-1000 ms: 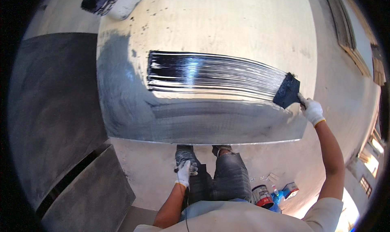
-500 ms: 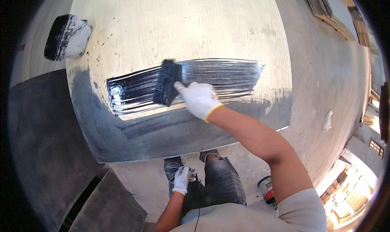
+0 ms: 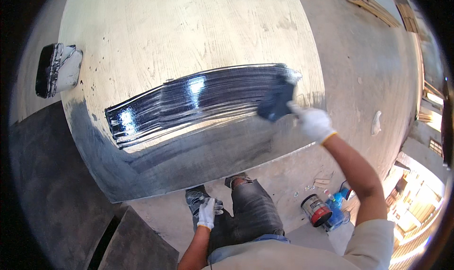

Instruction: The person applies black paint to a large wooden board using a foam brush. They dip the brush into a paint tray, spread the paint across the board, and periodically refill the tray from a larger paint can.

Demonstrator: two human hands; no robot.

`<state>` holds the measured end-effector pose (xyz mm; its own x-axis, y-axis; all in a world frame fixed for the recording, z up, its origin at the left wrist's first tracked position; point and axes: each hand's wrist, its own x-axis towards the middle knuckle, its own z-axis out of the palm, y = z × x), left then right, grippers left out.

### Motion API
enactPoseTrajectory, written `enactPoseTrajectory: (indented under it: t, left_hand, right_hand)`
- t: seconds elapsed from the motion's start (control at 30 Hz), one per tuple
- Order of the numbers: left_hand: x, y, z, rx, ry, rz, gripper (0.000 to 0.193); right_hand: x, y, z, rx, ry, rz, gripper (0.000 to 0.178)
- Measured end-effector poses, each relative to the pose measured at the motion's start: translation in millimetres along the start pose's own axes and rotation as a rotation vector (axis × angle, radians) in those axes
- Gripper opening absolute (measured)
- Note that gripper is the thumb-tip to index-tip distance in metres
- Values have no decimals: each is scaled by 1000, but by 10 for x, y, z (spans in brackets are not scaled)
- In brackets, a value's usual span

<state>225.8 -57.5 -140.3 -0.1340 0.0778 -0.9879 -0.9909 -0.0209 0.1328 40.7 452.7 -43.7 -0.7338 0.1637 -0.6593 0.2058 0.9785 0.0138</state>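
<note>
A pale wood-grained board (image 3: 198,29) lies in front of me, with a wide band of wet black paint (image 3: 208,93) across it. My right hand (image 3: 316,123), in a white glove with a yellow cuff, is closed round the handle of a wide black paintbrush (image 3: 276,100). Its bristles are at the band's right end, blurred by motion. Low in front of my legs is my left hand (image 3: 206,214), also gloved, with its fingers curled; what they hold, if anything, is too small to make out. Dull dark paint (image 3: 189,161) covers the board's near edge.
A paint-smeared black and white tub (image 3: 66,71) stands at the board's left edge. Dark panels (image 3: 42,175) lie on the left. A paint can (image 3: 316,209) and a blue bottle (image 3: 336,208) are on the floor by my right side. Stacked boards (image 3: 371,5) lie far right.
The brush in my right hand has swept right, from the band's middle to its right end. The paint behind it looks fuller and more even. My left hand stays low by my legs.
</note>
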Motion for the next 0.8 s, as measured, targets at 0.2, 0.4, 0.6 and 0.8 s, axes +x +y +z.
enactPoseTrajectory:
  t: [0.2, 0.4, 0.6, 0.8]
  left_hand:
    - [9, 119, 256, 89, -81, 14, 19]
    - [60, 161, -79, 9, -20, 14, 17]
    - [-10, 122, -51, -4, 21, -1, 15]
    - [-4, 272, 210, 14, -72, 12, 15]
  right_hand:
    - [563, -926, -349, 108, 21, -79, 50]
    - [202, 506, 134, 189, 162, 346, 56]
    - [-682, -163, 1052, 333, -52, 560, 62]
    - [332, 788, 440, 491, 411, 503, 52]
